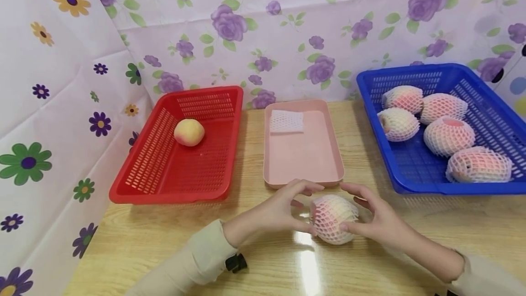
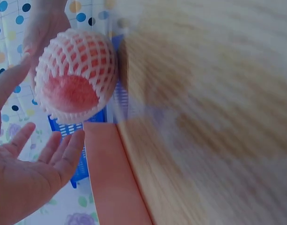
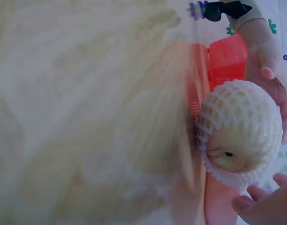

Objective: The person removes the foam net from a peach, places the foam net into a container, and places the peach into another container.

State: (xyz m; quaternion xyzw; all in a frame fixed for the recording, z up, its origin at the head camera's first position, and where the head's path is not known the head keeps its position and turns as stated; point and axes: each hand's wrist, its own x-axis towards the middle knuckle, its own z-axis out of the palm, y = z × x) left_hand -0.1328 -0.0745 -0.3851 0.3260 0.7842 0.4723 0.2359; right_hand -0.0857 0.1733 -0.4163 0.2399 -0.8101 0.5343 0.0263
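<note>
A peach in a white foam net sleeve rests on the table in front of the pink tray. My left hand is at its left side, fingers spread and thumb tip close to the net. On the other side my right hand has its thumb at the net and its fingers apart from it. The left wrist view shows bare red skin of the peach at one open end of the sleeve. At the other end, in the right wrist view, the peach's stem hollow shows.
A red basket at the left holds one bare peach. In the middle stands a pink tray with a flat foam net sleeve in it. The blue basket at the right holds several netted peaches.
</note>
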